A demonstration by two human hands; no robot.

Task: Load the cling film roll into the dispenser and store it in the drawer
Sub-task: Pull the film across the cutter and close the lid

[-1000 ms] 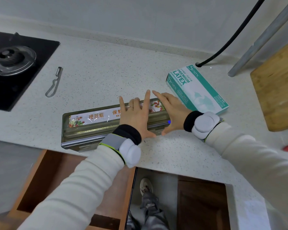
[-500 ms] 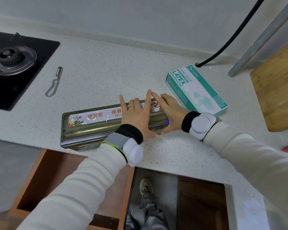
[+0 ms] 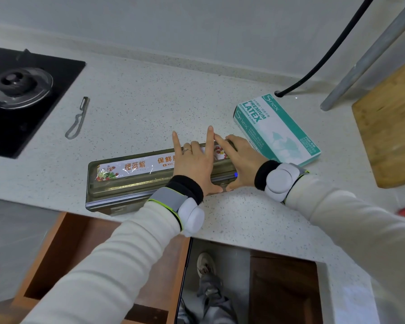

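Olive dispenser (image 3: 136,181) lying flat on countertop (image 3: 150,108), lid closed

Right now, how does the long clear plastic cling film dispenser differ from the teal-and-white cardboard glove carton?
Dispenser is long, narrow, see-through; glove carton is shorter, wider, opaque. Dispenser sits at the front edge under left hand and right hand; carton lies farther back, angled. Both lie flat on the speckled counter.

Dispenser (image 3: 131,183): glossy translucent plastic. Countertop (image 3: 150,108): speckled matt stone. Peeler (image 3: 77,118), 10 o'clock: dull metal. Glove box (image 3: 278,129): smooth cardboard. Cutting board (image 3: 388,127), 3 o'clock: matt wood.
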